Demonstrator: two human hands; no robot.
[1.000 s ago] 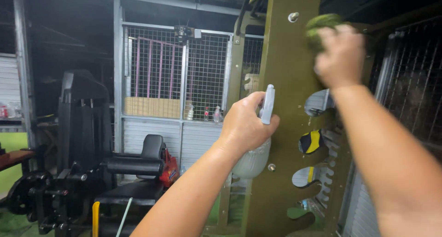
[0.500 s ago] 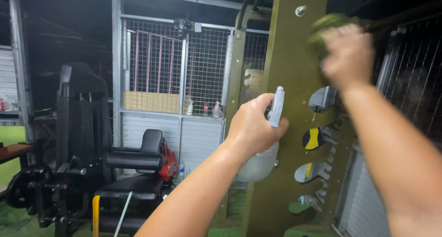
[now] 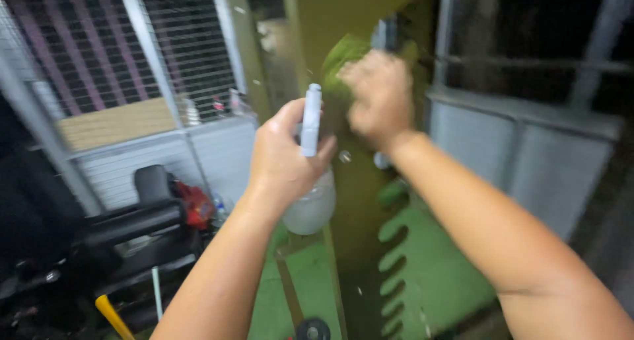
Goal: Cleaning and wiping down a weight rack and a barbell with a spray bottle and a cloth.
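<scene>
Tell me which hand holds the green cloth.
The right hand presses the green cloth against the olive frame; the left hand grips a spray bottle instead.

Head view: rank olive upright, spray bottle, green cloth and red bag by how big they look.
1. olive upright, by far the largest.
2. spray bottle, held in the left hand.
3. green cloth, mostly hidden by the right hand, so its place is unsure.
4. red bag, smallest, though farther from the camera.

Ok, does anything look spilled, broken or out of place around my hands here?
Nothing stands out. The left hand grips a spray bottle, and the right hand presses a green cloth to the olive metal upright. Motion blur hides detail.
</scene>
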